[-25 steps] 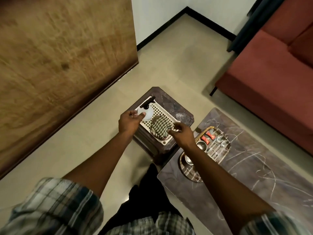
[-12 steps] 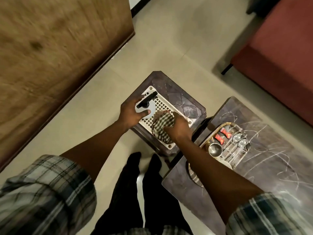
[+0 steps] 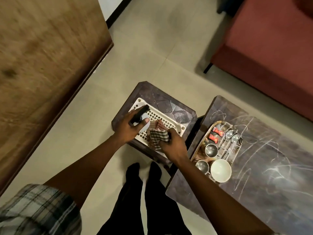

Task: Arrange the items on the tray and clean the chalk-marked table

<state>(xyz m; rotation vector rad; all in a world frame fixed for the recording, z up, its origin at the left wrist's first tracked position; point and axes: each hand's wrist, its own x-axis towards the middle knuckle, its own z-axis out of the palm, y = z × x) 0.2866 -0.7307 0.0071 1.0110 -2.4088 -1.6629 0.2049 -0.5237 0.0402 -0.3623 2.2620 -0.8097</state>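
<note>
A white perforated basket (image 3: 166, 118) sits on a small dark stool (image 3: 176, 107). My left hand (image 3: 131, 127) is closed around a white spray bottle with a black nozzle (image 3: 140, 112) in the basket. My right hand (image 3: 172, 144) grips a checked cloth (image 3: 157, 136) at the basket's near edge. To the right, a dark table (image 3: 271, 167) is covered in chalk scribbles. On it lies an oval metal tray (image 3: 205, 133) with two red wrappers (image 3: 216, 134), two steel cups (image 3: 210, 150), spoons (image 3: 231, 134) and a white bowl (image 3: 221, 170).
A red sofa (image 3: 271, 48) stands at the upper right, beyond the table. A large wooden panel (image 3: 42, 65) fills the left. My legs in black trousers (image 3: 144, 192) stand on the beige tiled floor between stool and table.
My left hand has closed around the spray bottle. My right hand moved from the basket's rim onto the checked cloth and bunched it up. The view has dropped closer.
</note>
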